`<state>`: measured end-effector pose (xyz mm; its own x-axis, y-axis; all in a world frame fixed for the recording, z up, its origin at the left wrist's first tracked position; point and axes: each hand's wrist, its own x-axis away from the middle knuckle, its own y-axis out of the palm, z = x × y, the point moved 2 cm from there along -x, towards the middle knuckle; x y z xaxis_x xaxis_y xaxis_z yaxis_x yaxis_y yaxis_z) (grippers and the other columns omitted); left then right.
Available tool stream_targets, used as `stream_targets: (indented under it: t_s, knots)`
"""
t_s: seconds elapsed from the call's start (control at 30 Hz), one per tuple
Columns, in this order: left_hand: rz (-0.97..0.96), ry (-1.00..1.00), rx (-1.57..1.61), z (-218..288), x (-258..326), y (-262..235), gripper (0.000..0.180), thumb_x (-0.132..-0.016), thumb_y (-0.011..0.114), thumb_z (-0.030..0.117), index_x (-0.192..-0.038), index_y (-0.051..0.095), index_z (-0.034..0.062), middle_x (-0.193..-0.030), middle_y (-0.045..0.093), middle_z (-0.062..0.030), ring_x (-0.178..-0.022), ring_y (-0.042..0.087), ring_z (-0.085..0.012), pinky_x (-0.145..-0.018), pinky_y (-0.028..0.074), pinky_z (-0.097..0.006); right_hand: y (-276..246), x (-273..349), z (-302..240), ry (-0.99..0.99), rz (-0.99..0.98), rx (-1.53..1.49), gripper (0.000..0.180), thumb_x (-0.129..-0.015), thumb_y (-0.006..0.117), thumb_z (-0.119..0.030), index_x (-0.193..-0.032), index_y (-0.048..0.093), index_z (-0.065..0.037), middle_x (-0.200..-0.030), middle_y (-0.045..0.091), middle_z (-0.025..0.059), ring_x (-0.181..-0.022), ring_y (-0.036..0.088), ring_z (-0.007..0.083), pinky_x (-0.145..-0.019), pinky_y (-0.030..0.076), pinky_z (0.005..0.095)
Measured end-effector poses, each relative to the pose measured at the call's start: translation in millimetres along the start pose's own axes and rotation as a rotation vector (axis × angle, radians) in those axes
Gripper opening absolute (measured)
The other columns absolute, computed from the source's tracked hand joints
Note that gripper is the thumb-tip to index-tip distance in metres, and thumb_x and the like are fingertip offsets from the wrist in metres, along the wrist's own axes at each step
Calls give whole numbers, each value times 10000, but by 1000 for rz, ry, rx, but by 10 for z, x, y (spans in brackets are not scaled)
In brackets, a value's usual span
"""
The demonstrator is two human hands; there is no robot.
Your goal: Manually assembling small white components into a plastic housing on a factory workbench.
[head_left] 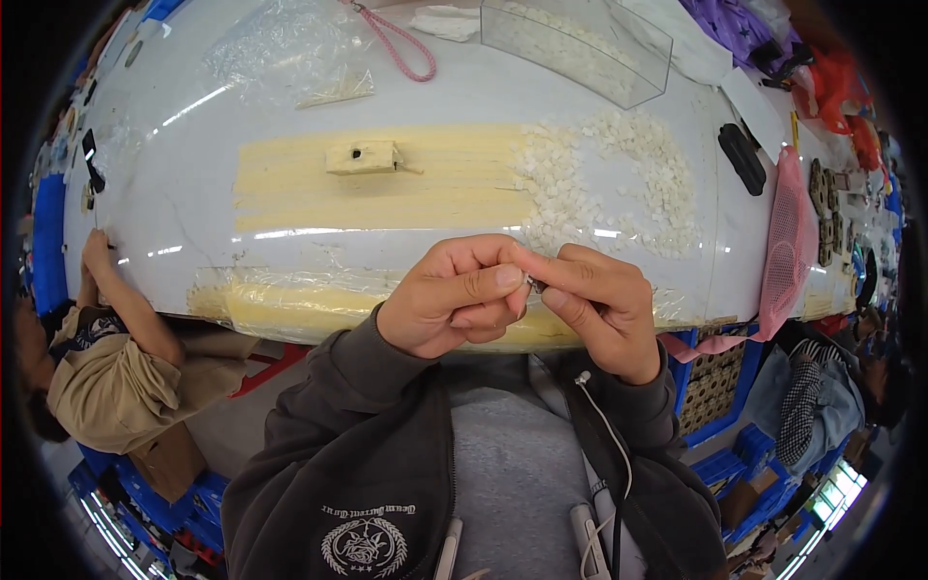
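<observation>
My left hand [452, 298] and my right hand [597, 305] meet in front of my chest, just above the near edge of the white table [193, 193]. Their fingertips pinch one tiny dark metal part [534, 284] between them; most of it is hidden by the fingers. Beyond the hands lies a spread of several small white flat pieces [619, 174] on the table. A small wooden block [363, 157] with a hole sits on a strip of yellowish tape to the left of them.
A clear plastic box [580, 43] with white pieces stands at the back, next to a clear bag [290, 53] and a pink cord [401, 43]. A black object [742, 159] and pink mesh [788, 242] lie right. Another person [106, 358] sits at left, hand on the table edge.
</observation>
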<state>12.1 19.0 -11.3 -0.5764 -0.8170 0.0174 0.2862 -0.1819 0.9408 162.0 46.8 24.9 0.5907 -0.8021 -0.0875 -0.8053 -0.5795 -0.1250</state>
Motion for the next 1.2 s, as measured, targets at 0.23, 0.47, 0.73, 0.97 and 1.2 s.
stream_targets:
  t_s: [0.23, 0.47, 0.73, 0.97, 1.2]
  knots:
    - [32, -5, -14, 0, 18, -15, 188, -863, 448, 72, -1002, 496, -46, -783, 538, -74, -439, 272, -21, -380, 198, -152, -14, 10, -14, 28, -7, 15, 369, -742, 515, 45, -1086, 583, -69, -584, 371, 4, -530, 291, 103, -494, 240, 198]
    - [110, -32, -69, 48, 7, 90, 150, -863, 451, 75, -941, 504, -42, -712, 507, -48, -437, 265, -23, -382, 193, -154, -17, 15, -11, 20, -30, 6, 363, -749, 511, 38, -1094, 574, -56, -590, 384, 6, -535, 297, 103, -496, 242, 197]
    - [138, 3, -217, -6, 1, 95, 112, -850, 442, 63, -813, 493, -29, -618, 472, -57, -412, 232, -34, -373, 193, -159, 94, 12, 19, 159, 241, 83, 358, -777, 498, 7, -1130, 540, -40, -635, 433, 15, -559, 323, 98, -518, 263, 190]
    - [203, 7, -318, 32, -18, 138, 109, -832, 443, 47, -750, 488, -10, -583, 444, -45, -432, 246, -46, -396, 221, -167, 29, 52, 56, 233, 268, -81, 327, -798, 476, -21, -1120, 533, -21, -706, 471, 20, -589, 352, 92, -543, 298, 201]
    - [203, 120, -108, -11, -47, 68, 120, -736, 430, -35, -662, 409, 57, -604, 475, -95, -471, 281, -70, -408, 227, -168, -92, -92, 76, 68, 362, 265, 252, -792, 490, -35, -1027, 580, -15, -661, 430, -17, -536, 314, 71, -507, 289, 176]
